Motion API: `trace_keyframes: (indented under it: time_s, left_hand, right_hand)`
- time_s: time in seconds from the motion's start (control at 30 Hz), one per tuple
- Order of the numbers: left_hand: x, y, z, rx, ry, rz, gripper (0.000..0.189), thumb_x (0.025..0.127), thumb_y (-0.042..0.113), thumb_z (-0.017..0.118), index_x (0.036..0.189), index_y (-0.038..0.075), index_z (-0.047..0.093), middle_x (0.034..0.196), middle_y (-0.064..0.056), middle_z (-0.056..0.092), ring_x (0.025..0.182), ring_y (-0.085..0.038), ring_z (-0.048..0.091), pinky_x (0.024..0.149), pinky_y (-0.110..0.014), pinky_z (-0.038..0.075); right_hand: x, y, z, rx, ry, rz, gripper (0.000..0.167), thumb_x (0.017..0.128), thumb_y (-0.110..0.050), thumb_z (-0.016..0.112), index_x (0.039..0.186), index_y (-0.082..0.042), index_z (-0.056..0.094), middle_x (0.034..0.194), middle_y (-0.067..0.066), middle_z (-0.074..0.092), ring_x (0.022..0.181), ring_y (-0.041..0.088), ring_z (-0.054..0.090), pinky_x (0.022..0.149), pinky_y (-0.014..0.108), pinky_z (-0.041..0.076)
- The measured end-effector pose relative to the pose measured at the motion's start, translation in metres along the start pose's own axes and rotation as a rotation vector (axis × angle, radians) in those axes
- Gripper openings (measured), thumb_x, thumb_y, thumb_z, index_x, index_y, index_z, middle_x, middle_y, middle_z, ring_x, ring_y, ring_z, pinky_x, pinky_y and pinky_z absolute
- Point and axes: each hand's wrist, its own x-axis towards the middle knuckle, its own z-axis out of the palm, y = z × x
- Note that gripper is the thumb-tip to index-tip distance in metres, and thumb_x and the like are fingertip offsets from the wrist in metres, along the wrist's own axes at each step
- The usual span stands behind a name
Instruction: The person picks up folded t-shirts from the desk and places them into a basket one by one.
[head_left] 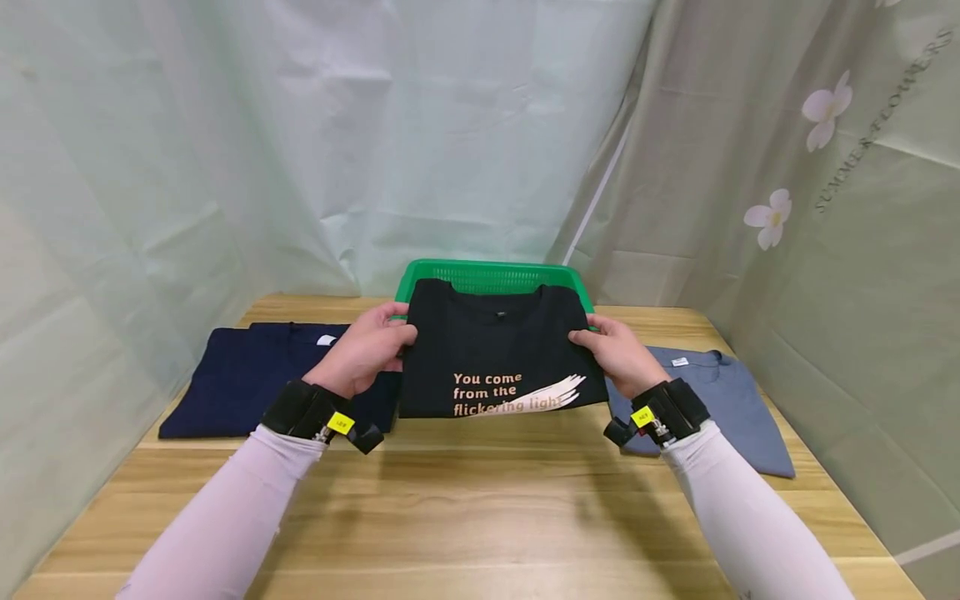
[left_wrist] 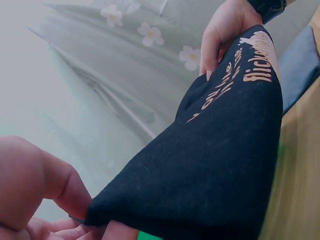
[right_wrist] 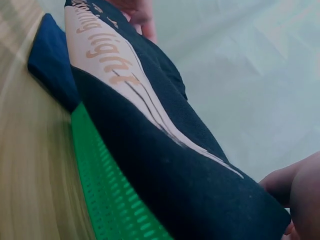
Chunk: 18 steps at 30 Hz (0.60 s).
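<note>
A folded black T-shirt (head_left: 495, 342) with tan lettering and a pale brush stroke is held up in front of the green basket (head_left: 491, 271). My left hand (head_left: 372, 343) pinches its left edge, thumb in front and fingers behind. At the opposite edge my right hand (head_left: 617, 350) pinches the cloth the same way. The left wrist view shows the left thumb (left_wrist: 45, 180) on the shirt's corner. In the right wrist view the basket's slotted wall (right_wrist: 110, 185) appears just beyond the shirt, whose body hides most of the basket in the head view.
On the left of the wooden table (head_left: 480, 517) lies a folded navy garment (head_left: 232, 379), partly behind the left hand. A folded grey-blue garment (head_left: 720, 408) lies on the right. Pale curtains (head_left: 450, 125) hang behind and along both sides.
</note>
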Motion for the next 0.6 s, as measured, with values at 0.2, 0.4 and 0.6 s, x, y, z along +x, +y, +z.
trace_keyframes:
  time_s: [0.2,0.4,0.6]
  left_hand:
    - [0.009,0.004,-0.003,0.026,0.013,-0.017,0.071,0.105,0.006,0.046,0.173,0.007,0.025,0.137,-0.016,0.067,0.096,-0.015,0.070,0.086,-0.030,0.061]
    - [0.018,0.007,-0.004,0.005,0.044,0.000,0.069,0.106,0.006,0.048,0.172,0.008,0.030,0.141,-0.016,0.067,0.092,-0.012,0.069,0.084,-0.027,0.062]
    - [0.028,0.012,-0.004,-0.053,0.076,0.005,0.065,0.105,0.004,0.050,0.169,0.009,0.040,0.123,-0.004,0.070,0.086,-0.010,0.068,0.075,-0.023,0.061]
  right_hand:
    - [0.009,-0.003,-0.003,-0.016,0.015,0.006,0.053,0.115,-0.019,0.054,0.162,0.002,0.044,0.125,0.005,0.074,0.098,0.005,0.077,0.088,0.025,0.065]
    - [0.019,-0.010,-0.001,-0.023,0.051,0.009,0.050,0.113,-0.019,0.057,0.158,0.002,0.048,0.110,-0.003,0.076,0.091,0.005,0.077,0.083,0.024,0.065]
    - [0.032,-0.017,0.002,0.006,0.089,0.019,0.047,0.113,-0.016,0.057,0.155,0.004,0.051,0.100,-0.006,0.075,0.083,0.005,0.076,0.077,0.024,0.064]
